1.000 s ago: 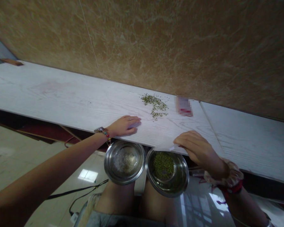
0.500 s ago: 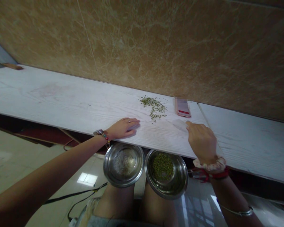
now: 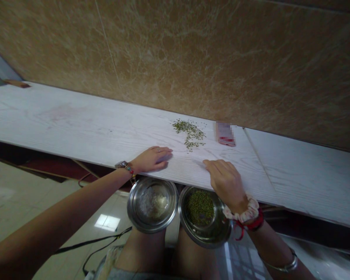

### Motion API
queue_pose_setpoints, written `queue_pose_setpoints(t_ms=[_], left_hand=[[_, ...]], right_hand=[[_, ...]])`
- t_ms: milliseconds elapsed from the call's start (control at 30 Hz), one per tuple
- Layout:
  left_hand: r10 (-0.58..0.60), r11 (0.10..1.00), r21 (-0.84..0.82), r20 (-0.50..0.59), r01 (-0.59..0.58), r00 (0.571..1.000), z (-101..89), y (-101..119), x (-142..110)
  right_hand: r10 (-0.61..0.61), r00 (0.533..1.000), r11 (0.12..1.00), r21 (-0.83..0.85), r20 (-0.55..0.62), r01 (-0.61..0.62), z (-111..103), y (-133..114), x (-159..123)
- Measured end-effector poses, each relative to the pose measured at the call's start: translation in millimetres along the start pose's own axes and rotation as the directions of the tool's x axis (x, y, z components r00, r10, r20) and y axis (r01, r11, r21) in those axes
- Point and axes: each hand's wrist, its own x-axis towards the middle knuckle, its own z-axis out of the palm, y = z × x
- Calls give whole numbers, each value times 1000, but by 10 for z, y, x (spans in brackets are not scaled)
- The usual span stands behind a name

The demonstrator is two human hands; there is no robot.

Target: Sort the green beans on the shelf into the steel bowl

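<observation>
My left hand (image 3: 152, 158) lies flat on the white wooden table (image 3: 76, 124) near its front edge, fingers stretched, fingertips over a small pale patch. My right hand (image 3: 225, 179) rests on the table with fingers bent and pressed together; a thin pale sheet (image 3: 198, 161) pokes out at its fingertips. A loose scatter of small green beans (image 3: 190, 133) lies beyond both hands. Below the table edge, two steel bowls sit on my thighs: the left bowl (image 3: 140, 217) holds whitish grains, the right bowl (image 3: 221, 229) holds green beans.
A pink phone (image 3: 225, 133) lies on the table right of the beans. A brown marbled wall (image 3: 192, 58) rises behind the table. A small brown object (image 3: 16, 83) is at the table's far left. A black cable (image 3: 90, 242) runs over the tiled floor.
My right hand swung from above the right bowl up toward the phone, then back left and nearer, now on the table below the beans. My left hand has stayed still.
</observation>
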Motion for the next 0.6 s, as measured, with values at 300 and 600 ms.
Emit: queue_pose_setpoints(t_ms=[300, 600], left_hand=[[8, 1000, -19, -7, -8, 1000, 11, -16, 4], [7, 1000, 2, -11, -7, 1000, 14, -19, -11]], right_hand=[[24, 994, 999, 24, -104, -22, 90, 160, 90], [-86, 990, 965, 236, -112, 111, 110, 157, 18]])
